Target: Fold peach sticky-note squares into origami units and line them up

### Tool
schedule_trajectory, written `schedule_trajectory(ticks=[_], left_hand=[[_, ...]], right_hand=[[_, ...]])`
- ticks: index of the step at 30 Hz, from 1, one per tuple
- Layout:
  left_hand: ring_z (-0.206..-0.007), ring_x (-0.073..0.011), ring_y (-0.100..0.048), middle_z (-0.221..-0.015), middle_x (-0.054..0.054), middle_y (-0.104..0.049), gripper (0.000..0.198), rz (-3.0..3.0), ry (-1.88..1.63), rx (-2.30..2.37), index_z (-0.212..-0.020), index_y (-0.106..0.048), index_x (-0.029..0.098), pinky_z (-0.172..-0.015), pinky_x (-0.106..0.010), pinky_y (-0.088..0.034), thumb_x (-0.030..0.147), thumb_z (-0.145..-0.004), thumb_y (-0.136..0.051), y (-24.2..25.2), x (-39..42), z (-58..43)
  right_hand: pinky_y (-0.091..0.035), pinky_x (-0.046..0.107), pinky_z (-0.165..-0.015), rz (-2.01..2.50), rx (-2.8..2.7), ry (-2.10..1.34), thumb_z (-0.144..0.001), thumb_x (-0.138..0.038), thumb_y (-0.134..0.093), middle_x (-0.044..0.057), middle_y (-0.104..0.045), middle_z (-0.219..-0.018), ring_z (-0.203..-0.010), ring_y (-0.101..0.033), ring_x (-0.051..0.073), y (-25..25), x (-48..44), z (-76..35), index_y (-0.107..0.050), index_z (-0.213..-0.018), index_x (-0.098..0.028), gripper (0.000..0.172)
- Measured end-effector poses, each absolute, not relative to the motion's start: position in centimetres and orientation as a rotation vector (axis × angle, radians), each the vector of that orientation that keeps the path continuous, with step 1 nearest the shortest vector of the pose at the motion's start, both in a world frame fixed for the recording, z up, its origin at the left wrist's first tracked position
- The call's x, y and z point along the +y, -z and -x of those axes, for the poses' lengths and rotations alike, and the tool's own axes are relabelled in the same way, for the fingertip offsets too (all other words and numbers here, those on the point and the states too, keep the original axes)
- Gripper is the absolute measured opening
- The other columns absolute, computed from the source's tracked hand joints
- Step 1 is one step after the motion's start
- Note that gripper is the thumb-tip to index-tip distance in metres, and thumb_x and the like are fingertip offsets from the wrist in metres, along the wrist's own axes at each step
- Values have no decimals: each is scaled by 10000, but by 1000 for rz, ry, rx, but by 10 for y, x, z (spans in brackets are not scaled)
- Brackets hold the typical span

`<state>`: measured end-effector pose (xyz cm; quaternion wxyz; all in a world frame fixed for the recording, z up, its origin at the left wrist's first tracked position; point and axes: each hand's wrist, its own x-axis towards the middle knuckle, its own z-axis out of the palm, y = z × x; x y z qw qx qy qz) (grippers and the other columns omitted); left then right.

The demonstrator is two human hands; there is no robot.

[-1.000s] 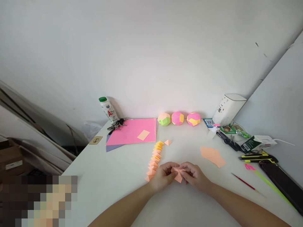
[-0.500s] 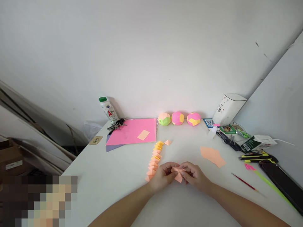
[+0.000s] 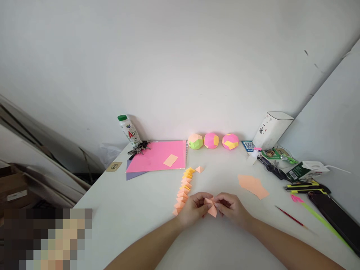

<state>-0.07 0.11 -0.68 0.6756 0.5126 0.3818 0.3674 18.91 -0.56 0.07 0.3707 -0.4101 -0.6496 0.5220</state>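
Note:
Between my two hands is a small peach paper piece (image 3: 213,210), creased into folds. My left hand (image 3: 194,209) pinches its left side with thumb and fingers. From the right, my right hand (image 3: 231,208) pinches the other side, its fingertips close to the left ones. Just beyond my left hand runs a row of folded paper units (image 3: 185,187), peach and yellow, overlapping one another. A single peach folded unit (image 3: 199,169) lies at the far end of that row. Flat peach paper sheets (image 3: 253,186) rest to the right of my hands.
Three folded paper balls (image 3: 211,140) line the wall. A pink sheet (image 3: 157,155) with keys (image 3: 139,149) and a bottle (image 3: 128,130) are at the back left. On the right lie scissors (image 3: 272,167), a utility knife (image 3: 306,186), a thin red brush (image 3: 291,216) and a white box (image 3: 271,129).
The paper piece looks narrower and more folded together between my fingers. My right hand has shifted very slightly; the things on the table stay where they were.

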Motion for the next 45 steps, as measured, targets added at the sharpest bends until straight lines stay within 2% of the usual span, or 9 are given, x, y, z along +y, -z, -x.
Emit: schedule_trajectory(ticks=[6,20,28,33,35,39,40,43,45], left_hand=[[-531,-94,-493,-644,21,-555,438,-1152,-813,846,-987,-613,159,-497,-236,-421,481,-700,-692,5,0,0],[-517,-81,-484,-636,27,-551,402,-1170,-800,885,-959,-622,147,-492,-223,-425,440,-696,-705,5,0,1],[-497,-84,-505,-605,39,-546,415,-1148,-820,914,-975,-607,148,-495,-231,-432,433,-692,-711,8,0,-2],[-508,-98,-525,-610,25,-569,379,-1137,-866,859,-963,-577,158,-509,-245,-444,433,-726,-683,10,-1,-4],[-520,-97,-532,-679,7,-580,332,-1159,-897,830,-930,-572,169,-510,-249,-452,415,-735,-680,10,0,-4],[-567,-82,-558,-1007,-61,-545,261,-1264,-952,798,-869,-593,170,-530,-266,-480,384,-745,-677,8,0,-4],[-563,-82,-557,-994,-62,-549,253,-1284,-939,800,-863,-597,166,-528,-264,-477,387,-759,-662,7,0,-3],[-531,-103,-542,-681,-11,-570,251,-1319,-840,837,-804,-598,152,-507,-245,-438,402,-799,-616,4,0,-3],[-506,-108,-529,-564,9,-545,274,-1317,-816,863,-765,-602,148,-492,-237,-418,419,-802,-608,1,-1,-2]], right_hand=[[-445,238,-488,1081,-1641,-1333,-854,-276,-579,10,-611,-667,-527,-539,117,-2,-8,-189,-682,-869,-176,144],[-447,241,-503,1108,-1640,-1367,-846,-303,-591,36,-654,-711,-572,-555,131,-6,-9,-187,-688,-860,-166,168],[-453,242,-514,1080,-1672,-1320,-869,-306,-549,12,-613,-685,-546,-558,123,-3,-10,-187,-653,-903,-170,175],[-414,227,-490,1110,-1770,-1213,-814,-302,-613,4,-608,-650,-527,-509,113,-6,-10,-184,-654,-906,-163,172],[-405,222,-486,1118,-1799,-1165,-815,-291,-609,11,-634,-662,-524,-500,110,-7,-10,-182,-657,-911,-165,166],[-410,221,-489,1098,-1832,-1111,-857,-274,-549,25,-674,-689,-527,-516,112,-7,-11,-181,-657,-899,-173,153],[-410,220,-486,1097,-1841,-1094,-861,-276,-543,24,-672,-675,-520,-517,112,-7,-12,-181,-657,-876,-174,154],[-410,220,-462,1114,-1842,-1044,-857,-293,-544,16,-648,-628,-483,-505,107,-5,-12,-182,-645,-787,-176,170],[-419,220,-449,1134,-1824,-1052,-854,-306,-547,12,-638,-627,-469,-502,105,-2,-13,-183,-636,-770,-179,176]])
